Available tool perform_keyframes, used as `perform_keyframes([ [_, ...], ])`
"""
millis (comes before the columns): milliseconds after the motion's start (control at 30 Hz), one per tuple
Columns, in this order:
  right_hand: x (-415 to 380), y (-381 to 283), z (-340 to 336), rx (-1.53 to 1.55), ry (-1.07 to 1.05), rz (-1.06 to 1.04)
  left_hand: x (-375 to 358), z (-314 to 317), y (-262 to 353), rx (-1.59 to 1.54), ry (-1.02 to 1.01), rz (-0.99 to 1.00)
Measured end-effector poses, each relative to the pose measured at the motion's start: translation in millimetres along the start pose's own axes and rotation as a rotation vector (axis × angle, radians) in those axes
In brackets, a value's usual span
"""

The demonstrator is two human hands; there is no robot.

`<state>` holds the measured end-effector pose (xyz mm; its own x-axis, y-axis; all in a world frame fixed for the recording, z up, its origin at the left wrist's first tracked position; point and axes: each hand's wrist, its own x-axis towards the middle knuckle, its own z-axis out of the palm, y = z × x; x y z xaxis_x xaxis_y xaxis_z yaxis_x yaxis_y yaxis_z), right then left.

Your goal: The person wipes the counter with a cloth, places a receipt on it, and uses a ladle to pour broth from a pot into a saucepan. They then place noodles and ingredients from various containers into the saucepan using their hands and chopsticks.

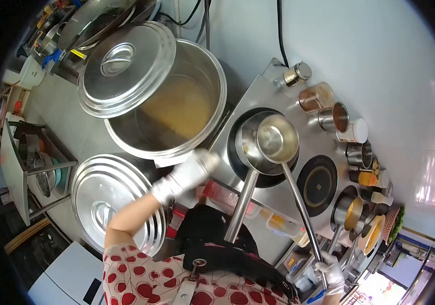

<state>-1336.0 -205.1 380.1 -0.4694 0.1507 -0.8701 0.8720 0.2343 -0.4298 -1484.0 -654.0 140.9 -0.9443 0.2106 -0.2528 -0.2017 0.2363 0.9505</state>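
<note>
My right hand [329, 274], in a white glove, is closed around the long handle of a steel ladle [304, 216]. The ladle's bowl is over a steel saucepan [248, 145] on the left induction hob; whether it touches the pan cannot be told. My left hand [194, 173], also gloved, is smeared by motion between the saucepan and a large stockpot [216, 84]; its fingers cannot be made out. Cloudy yellowish broth [177, 109] fills part of the stockpot. A steel lid [141, 58] sits askew, covering part of its mouth.
A second lidded pot [88, 188] stands at left. Jars and tins [334, 117] line the wall behind the hobs. Right of the bare hob [317, 185] is a small pan of yellow liquid [352, 213]. Plastic containers [278, 223] sit below the counter edge.
</note>
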Motion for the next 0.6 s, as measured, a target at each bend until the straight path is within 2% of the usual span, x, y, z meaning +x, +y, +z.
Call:
perform_keyframes([
  [33,2.2,-1.3,-0.9,-0.018,-0.006,-0.015,-22.9,28.3,22.0,0.145,-0.104,-0.182],
  [100,-3.1,-27.2,11.9,0.074,-0.053,-0.064,-47.5,106.4,-22.4,-0.278,-0.149,-0.28],
  [133,-0.2,-33.1,8.1,0.04,-0.091,-0.085,-52.0,129.2,-29.6,-0.444,-0.23,-0.409],
  [167,3.4,-39.5,5.0,0.002,-0.131,-0.108,-53.2,145.0,-30.1,-0.612,-0.307,-0.535],
  [200,-2.2,-53.0,11.6,-0.043,-0.084,-0.151,-57.7,150.1,-9.3,-0.795,-0.272,-0.573],
  [233,-4.6,-65.5,11.5,-0.001,-0.105,-0.141,-60.1,151.8,10.7,-0.978,-0.225,-0.6],
  [267,-5.4,-70.2,5.3,-0.057,-0.102,-0.153,-59.6,157.9,13.5,-0.949,-0.134,-0.523],
  [367,-22.4,-94.2,-5.0,-0.157,-0.14,-0.214,-60.4,145.1,17.9,-0.902,-0.108,-0.518],
  [433,-31.5,-104.2,-11.8,-0.253,-0.183,-0.328,-84.4,122.3,15.7,-0.98,-0.155,-0.478],
  [467,-35.9,-115.2,-0.8,-0.264,-0.145,-0.328,-101.3,102.4,41.2,-0.925,-0.166,-0.541],
  [500,-32.7,-129.5,9.3,-0.322,-0.235,-0.459,-116.3,97.1,37.7,-0.925,-0.157,-0.533],
  [567,-26.2,-163.5,38.6,-0.338,-0.3,-0.462,-156.1,89.9,27.0,-0.957,-0.184,-0.521],
  [600,-21.8,-183.0,56.1,-0.443,-0.299,-0.451,-177.4,82.1,31.4,-0.971,-0.157,-0.534],
])
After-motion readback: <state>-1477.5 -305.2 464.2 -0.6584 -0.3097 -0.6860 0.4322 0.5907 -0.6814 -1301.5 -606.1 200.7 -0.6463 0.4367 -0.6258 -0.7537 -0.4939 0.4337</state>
